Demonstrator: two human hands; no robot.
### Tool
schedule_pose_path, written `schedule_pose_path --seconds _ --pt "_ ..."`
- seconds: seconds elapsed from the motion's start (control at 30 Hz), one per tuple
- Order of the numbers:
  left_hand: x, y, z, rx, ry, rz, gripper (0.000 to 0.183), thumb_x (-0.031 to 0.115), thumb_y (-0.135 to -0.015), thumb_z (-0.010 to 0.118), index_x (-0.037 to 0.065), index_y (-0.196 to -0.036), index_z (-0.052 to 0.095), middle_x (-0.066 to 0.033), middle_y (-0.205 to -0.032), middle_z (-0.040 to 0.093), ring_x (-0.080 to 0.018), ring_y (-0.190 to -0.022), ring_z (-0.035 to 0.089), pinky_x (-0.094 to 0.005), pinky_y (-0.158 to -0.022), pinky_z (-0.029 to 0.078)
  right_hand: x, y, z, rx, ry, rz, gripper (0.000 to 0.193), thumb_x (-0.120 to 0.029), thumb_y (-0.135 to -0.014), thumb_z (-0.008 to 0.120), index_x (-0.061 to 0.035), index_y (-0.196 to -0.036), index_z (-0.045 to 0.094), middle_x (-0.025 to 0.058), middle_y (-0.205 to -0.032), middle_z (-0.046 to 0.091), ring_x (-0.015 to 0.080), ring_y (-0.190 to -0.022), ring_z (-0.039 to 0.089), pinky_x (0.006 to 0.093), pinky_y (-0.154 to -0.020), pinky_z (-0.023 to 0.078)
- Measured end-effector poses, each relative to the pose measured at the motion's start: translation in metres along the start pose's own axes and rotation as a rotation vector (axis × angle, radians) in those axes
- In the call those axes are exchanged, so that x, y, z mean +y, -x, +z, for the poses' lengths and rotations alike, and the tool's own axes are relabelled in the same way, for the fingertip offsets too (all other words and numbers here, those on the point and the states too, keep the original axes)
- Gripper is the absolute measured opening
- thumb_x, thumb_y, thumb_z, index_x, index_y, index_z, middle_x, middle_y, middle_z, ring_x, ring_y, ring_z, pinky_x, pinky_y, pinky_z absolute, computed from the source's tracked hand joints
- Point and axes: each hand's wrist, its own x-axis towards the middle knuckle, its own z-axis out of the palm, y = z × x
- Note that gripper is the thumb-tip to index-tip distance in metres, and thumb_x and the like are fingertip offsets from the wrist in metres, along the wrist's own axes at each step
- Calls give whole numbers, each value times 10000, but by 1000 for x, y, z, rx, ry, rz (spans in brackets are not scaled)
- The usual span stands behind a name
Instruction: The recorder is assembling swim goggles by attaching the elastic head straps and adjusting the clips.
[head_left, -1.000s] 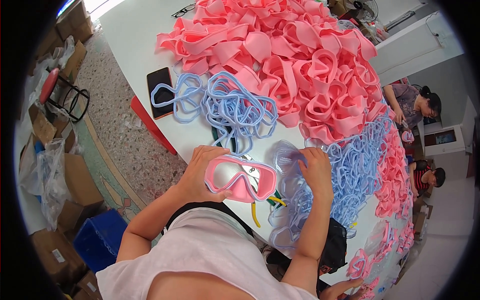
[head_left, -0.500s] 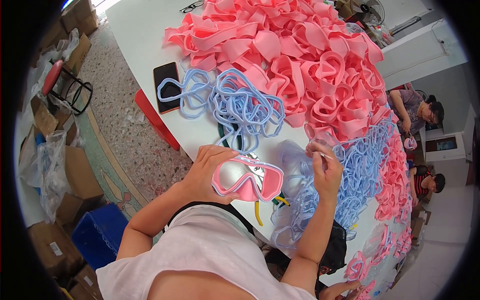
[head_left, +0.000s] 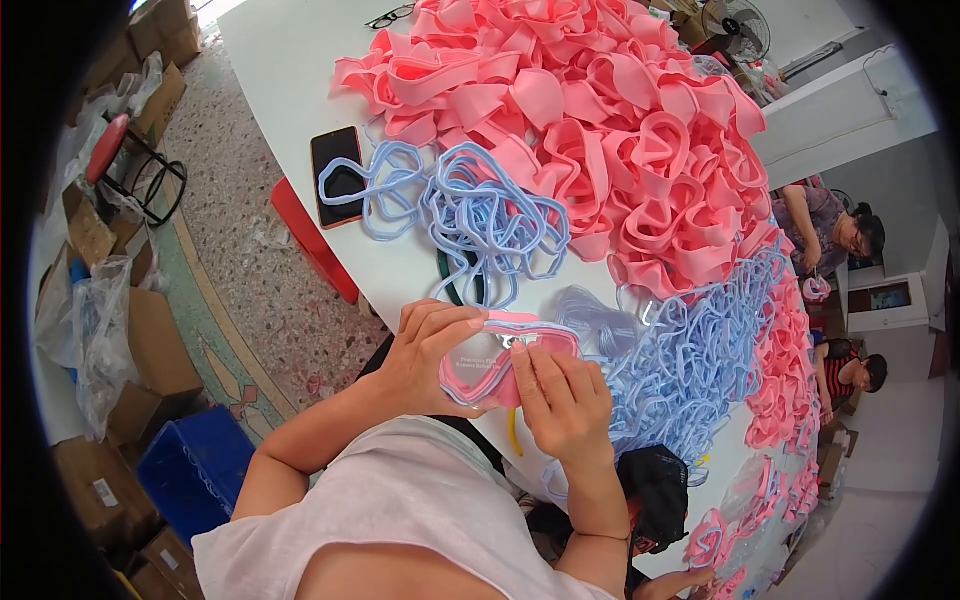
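My left hand [head_left: 432, 345] grips the left side of a pink diving mask skirt [head_left: 563, 342] edged with a light-blue rim, held above the table edge near my body. A clear lens [head_left: 476, 362] with small pale print lies across the front of the skirt. My right hand [head_left: 565, 398] has its fingers pressed together on the lens's right part, near the upper edge. How far the lens sits inside the rim cannot be made out. Just beyond my hands, more clear lenses [head_left: 597, 322] rest on the table beside loose light-blue rims [head_left: 495, 215].
Pink skirts [head_left: 590, 130] form a large heap at the back. A tangle of blue rims [head_left: 680, 365] spreads to the right. A phone [head_left: 338, 170] lies at the left; a yellow tool handle [head_left: 515, 432] shows below my hands. Other people [head_left: 820, 232] work at the right.
My right hand has come left and down, bringing a clear piece from over the lens pile onto the mask. My left hand still holds the mask, now slightly farther right and turned.
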Motion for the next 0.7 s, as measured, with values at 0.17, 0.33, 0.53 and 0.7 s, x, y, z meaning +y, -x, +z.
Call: schedule_pose_path --seconds 0.17,0.33,0.53,0.7 --pt "2 -2 0 65 26 67 852 352 -522 896 120 -1185 414 -123 -1238 523 -274 -1074 503 -418 -928 362 -2 1 2 9 -9 -17 374 -89 -757 590 18 -1107 666 112 -1017 638 195 -784 572 297 -628 456" --pt "3 0 0 71 30 69 788 333 -521 901 153 -1116 416 -130 -1242 523 -279 -1069 501 -414 -915 364 -5 4 4 61 21 -9 369 -87 -765 594 7 -1113 671 101 -1036 634 183 -798 568 284 -637 465" --pt "4 1 0 89 33 83 767 321 -527 896 182 -1113 420 -131 -1250 521 -286 -1055 503 -417 -898 370 -8 4 5 65 43 -1 358 -85 -781 597 -5 -1121 674 90 -1040 637 176 -808 565 273 -655 468" --pt "5 2 -1 92 21 86 764 317 -525 887 219 -1132 433 -128 -1257 519 -294 -1035 507 -423 -877 378 -9 6 5 79 75 -1 351 -88 -786 598 -11 -1119 679 86 -1041 640 169 -812 563 269 -672 472"
